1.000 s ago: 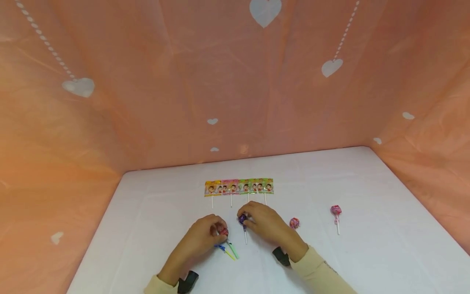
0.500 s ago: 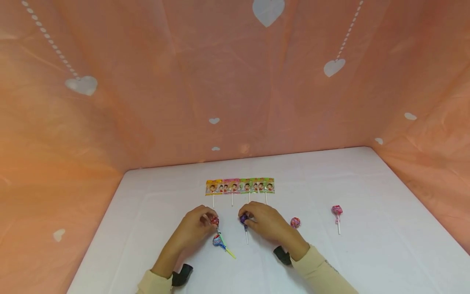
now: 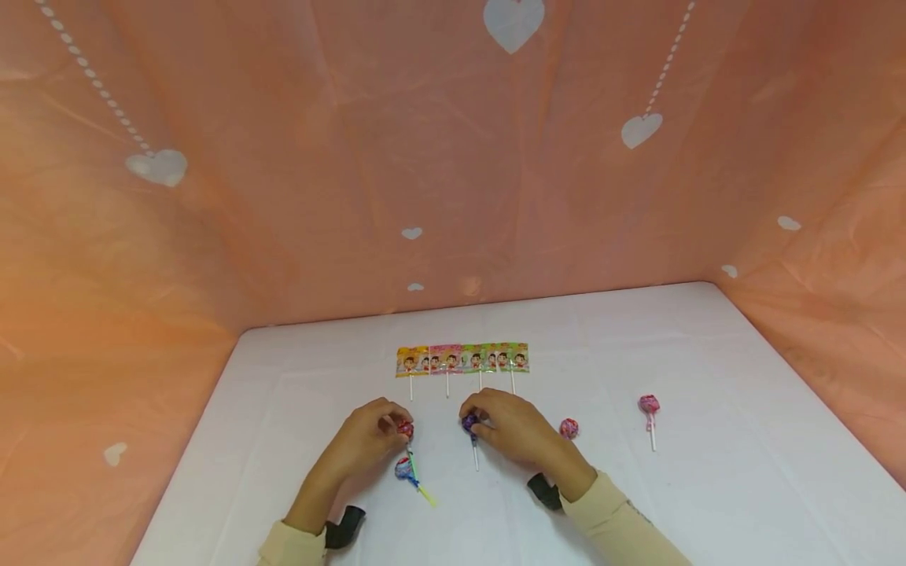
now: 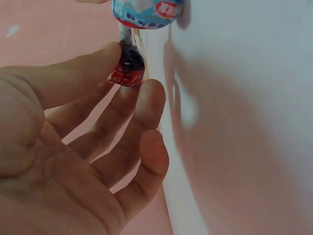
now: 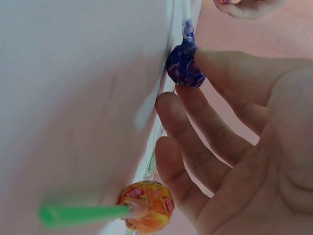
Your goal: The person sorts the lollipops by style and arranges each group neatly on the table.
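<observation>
Pinching a red lollipop [image 3: 405, 428] by its head, the left hand [image 3: 368, 436] rests on the table [image 3: 708, 487]; the stick runs back toward the wrist, a blue lollipop [image 3: 403, 468] just behind. Left wrist view: thumb and fingers [image 4: 146, 105] grip the red head. Right wrist view: the right hand [image 5: 254, 142] pinches a purple lollipop [image 5: 183, 66], an orange lollipop [image 5: 146, 205] nearby.

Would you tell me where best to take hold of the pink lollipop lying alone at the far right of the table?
Probably by the wrapped head of the pink lollipop, coming from above: the head stands proud of the white table, while its thin white stick lies flat and gives little to pinch. Nothing lies close around it.
</observation>
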The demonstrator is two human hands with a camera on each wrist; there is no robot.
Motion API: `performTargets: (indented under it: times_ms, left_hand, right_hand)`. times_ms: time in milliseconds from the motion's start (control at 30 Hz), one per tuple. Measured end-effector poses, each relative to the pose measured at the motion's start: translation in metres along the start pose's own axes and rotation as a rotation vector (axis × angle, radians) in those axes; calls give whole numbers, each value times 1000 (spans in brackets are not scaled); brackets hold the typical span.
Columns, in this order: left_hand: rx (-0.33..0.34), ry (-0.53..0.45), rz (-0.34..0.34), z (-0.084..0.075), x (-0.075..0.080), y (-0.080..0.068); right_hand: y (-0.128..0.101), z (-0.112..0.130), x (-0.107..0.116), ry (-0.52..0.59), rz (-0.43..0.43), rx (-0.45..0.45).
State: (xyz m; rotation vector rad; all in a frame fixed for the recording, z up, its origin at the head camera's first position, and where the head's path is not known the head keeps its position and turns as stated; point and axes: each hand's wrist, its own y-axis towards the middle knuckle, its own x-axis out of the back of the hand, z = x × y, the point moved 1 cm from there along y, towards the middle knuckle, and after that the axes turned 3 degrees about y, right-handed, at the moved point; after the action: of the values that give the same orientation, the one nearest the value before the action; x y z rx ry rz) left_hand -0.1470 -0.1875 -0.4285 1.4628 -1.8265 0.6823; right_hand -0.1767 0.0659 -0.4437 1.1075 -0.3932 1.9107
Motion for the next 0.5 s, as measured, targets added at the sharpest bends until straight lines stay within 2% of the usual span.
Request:
performTargets:
  times_ms: [200,500]
  left_hand:
    - [15,12,-1,4,4,-1]
    - [22,-33,-50,9,6,2]
  right_hand:
    - [0,1,0,1,14,-13]
    - [1,2,0,0,24,-39]
